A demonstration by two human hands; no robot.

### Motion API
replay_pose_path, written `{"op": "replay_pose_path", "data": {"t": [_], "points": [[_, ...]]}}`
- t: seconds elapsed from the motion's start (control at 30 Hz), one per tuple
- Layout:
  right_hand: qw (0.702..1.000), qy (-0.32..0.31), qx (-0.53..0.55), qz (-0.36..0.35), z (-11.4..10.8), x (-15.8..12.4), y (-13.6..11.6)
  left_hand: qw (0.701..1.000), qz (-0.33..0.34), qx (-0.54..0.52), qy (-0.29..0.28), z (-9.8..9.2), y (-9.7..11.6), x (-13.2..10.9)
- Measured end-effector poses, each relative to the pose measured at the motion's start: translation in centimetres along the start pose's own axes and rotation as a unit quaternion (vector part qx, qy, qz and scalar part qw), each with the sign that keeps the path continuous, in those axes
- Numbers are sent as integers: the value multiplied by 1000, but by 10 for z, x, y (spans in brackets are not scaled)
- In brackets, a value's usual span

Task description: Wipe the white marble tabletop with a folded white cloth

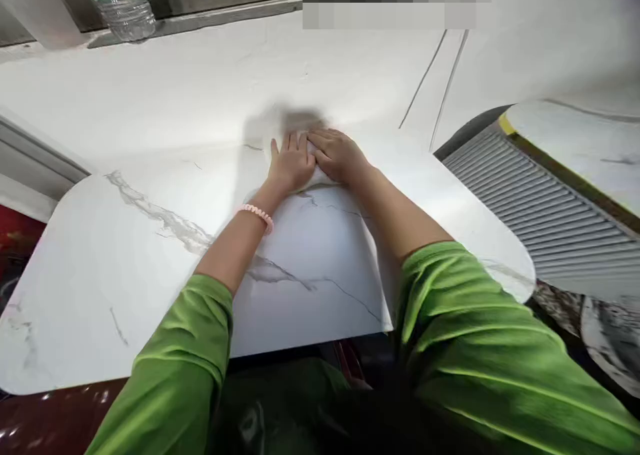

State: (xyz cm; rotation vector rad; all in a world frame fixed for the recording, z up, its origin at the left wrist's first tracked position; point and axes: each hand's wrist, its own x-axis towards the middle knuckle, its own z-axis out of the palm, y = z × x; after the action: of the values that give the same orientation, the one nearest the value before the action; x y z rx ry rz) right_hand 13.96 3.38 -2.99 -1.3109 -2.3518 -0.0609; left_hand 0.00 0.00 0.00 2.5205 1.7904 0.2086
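Green long sleeves (475,335) fill the near edge of the head view, both forearms reaching away from the camera over a white marble-veined worktop (100,261). A pink bead bracelet (257,214) sits on the left wrist.

A paler marble-patterned rectangular sheet (320,268) lies flat on the worktop between the forearms, its long axis running from the near edge away from the camera. At its far end is a small white wad (314,180); cloth or bunched sheet, cannot tell.

The left hand (291,165) lies palm down on the wad, its fingers (295,141) stretched flat and pointing away, released and pressing rather than gripping. The right hand (339,156) touches it from the right, its fingers (320,138) pointing left across the wad's top and meeting the left fingertips; whether they pinch anything is hidden.

The wad lies directly under both palms, showing only at the gap below them. Both hands are equally near it.

A clear plastic bottle with a green label (125,8) stands well apart at the far left. A grey ribbed panel (540,208) lies off to the right.
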Motion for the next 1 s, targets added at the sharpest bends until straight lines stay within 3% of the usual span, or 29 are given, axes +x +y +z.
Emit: {"op": "replay_pose_path", "data": {"t": [0.17, 0.3, 0.53, 0.7, 0.83, 1.0], "points": [[999, -28, -27, -7, -13, -19, -10, 1000, -8, 9, -3, -6, 12, -23], [999, -42, -19, -20, -29, -57, -18, 1000, -2, 8, -23, -10, 37, -55], [999, -32, -16, -29, -78, -170, -19, 998, 45, -20, -48, -6, 121, -118], [996, -77, -34, 10, -115, -237, -4, 995, 96, -15, -27, 3, 180, -140], [989, -105, -50, 87, -124, -254, 5, 991, 134, 7, -22, 5, 197, -137], [989, -89, -52, 109, -118, -240, 16, 991, 136, 1, -9, 7, 193, -120]]}}
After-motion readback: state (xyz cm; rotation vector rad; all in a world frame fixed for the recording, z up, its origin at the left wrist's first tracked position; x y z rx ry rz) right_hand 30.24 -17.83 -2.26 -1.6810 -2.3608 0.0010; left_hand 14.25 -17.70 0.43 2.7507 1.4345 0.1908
